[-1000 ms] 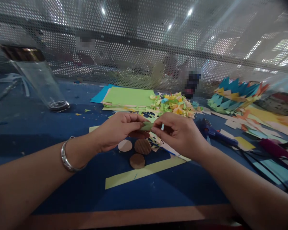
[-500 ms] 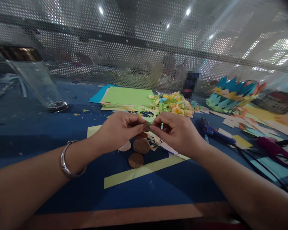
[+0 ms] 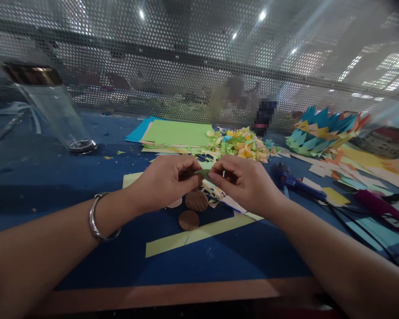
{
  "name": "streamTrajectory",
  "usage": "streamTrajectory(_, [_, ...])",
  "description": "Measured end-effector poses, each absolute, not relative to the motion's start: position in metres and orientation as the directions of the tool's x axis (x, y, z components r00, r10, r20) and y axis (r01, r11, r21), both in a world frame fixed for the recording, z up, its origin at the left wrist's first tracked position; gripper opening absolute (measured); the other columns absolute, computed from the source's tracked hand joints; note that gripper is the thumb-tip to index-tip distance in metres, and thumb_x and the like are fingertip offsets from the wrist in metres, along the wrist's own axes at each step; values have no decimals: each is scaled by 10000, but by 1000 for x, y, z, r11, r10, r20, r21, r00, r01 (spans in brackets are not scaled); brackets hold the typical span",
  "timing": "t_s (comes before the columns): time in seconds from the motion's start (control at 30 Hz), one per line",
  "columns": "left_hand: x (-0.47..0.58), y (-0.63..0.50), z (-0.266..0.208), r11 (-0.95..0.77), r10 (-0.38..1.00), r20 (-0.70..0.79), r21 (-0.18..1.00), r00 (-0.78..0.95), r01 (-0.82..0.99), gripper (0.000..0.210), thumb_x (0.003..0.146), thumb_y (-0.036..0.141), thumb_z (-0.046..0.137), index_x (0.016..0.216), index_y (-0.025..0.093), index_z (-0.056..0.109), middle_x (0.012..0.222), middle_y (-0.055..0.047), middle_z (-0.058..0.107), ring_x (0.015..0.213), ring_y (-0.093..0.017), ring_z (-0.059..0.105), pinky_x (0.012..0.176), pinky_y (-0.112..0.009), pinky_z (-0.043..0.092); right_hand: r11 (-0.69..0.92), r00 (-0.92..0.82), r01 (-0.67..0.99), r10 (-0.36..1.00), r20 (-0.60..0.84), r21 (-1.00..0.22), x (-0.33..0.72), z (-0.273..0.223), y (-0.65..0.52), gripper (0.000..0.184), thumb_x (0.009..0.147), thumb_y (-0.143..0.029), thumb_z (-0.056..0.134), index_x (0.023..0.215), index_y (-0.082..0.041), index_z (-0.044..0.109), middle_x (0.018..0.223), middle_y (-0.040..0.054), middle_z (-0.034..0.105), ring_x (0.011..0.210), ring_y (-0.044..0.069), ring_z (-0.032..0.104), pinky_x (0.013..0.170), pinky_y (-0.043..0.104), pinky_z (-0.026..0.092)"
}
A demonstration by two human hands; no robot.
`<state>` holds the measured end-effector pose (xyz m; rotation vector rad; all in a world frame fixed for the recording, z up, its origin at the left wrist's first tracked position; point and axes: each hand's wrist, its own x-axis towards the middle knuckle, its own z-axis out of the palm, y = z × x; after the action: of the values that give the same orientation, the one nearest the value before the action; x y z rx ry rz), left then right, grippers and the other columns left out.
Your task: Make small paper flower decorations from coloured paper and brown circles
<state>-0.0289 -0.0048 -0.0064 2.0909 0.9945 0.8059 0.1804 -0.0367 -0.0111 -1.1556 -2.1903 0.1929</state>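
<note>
A small piece of green paper point(image 3: 205, 172) is pinched between my two hands above the blue table. My left hand point(image 3: 171, 180), with a silver bangle on its wrist, is closed on the piece's left end. The fingers of my right hand point(image 3: 242, 179) are closed on its right end. Below them lie two brown discs point(image 3: 189, 220) and a pale round piece point(image 3: 175, 203), partly covered by my left hand. A long pale yellow-green paper strip point(image 3: 186, 237) lies nearer to me. Cut paper scraps point(image 3: 214, 191) show between and behind the hands.
A glass bottle point(image 3: 58, 110) with a brown lid stands at the left. Green and blue paper sheets point(image 3: 177, 133) lie behind my hands, beside a heap of folded paper pieces point(image 3: 241, 144). A blue glue gun point(image 3: 301, 185), a magenta one point(image 3: 382, 210) and a zigzag paper ring point(image 3: 322, 130) are at the right.
My fingertips have drawn slightly apart, and more of the green paper shows between them. The whole view has shifted a little.
</note>
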Motion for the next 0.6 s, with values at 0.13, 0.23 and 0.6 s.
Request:
streamTrajectory(0.13, [-30,-1,-10,-608,760,272,617,589,499,97,822,264,592,745,215,626,606,22,557,571,-134,462,552,-280,333,593,-418,691,794,441,-413,181,-12,-36,163,922,-255,549,786,-177,593,735,0,549,634,109,455,582,254,313])
streamTrajectory(0.23, [-28,-1,-11,-618,758,290,605,585,501,81,826,253,575,781,209,626,617,29,550,576,-126,456,553,-270,332,585,-416,673,805,422,-453,180,-12,-35,159,919,-281,559,797,-180,577,724,-14,529,613,99,441,569,250,308])
streamTrajectory(0.6, [-24,-6,-10,-670,734,342,505,587,544,77,758,245,595,712,198,555,603,49,512,566,-107,434,527,-250,302,610,-407,639,785,467,-469,169,-14,-39,100,796,-129,584,722,-177,537,676,-36,464,611,95,423,572,248,295])
